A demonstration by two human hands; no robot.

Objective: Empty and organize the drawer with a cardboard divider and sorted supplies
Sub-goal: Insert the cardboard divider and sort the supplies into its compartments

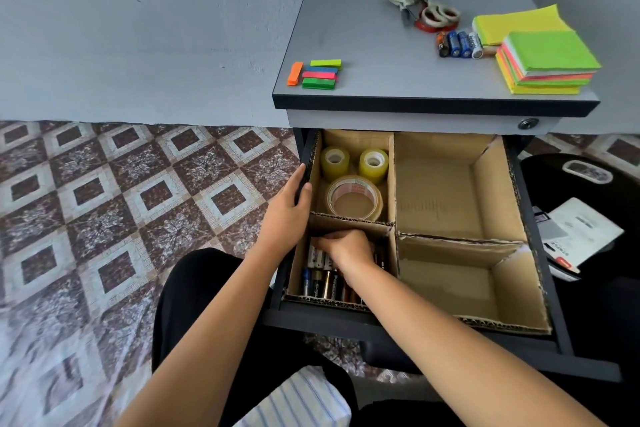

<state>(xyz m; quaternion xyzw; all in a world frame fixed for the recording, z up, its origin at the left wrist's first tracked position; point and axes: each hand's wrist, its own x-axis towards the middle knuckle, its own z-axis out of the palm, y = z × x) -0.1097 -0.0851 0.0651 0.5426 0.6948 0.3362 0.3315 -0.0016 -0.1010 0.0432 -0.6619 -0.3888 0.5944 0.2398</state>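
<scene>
Presently right hand curls among drawer batteries, grip hidden; left hand holds drawer wall; next, probably fetch tabletop batteries.

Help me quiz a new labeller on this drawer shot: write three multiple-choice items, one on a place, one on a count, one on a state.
1. Where in the drawer do the tape rolls lie?
A. far-left compartment
B. near-right compartment
C. far-right compartment

2. How many tape rolls lie there?
A. one
B. three
C. six

3. The drawer is:
A. shut
B. lifted out onto the floor
C. pulled open

Answers:
1 A: the rolls sit in the far-left compartment, behind the one with the batteries.
2 B: two small rolls and one wide one show there.
3 C: the divider and all its compartments show from above, out in front of the cabinet.
</scene>
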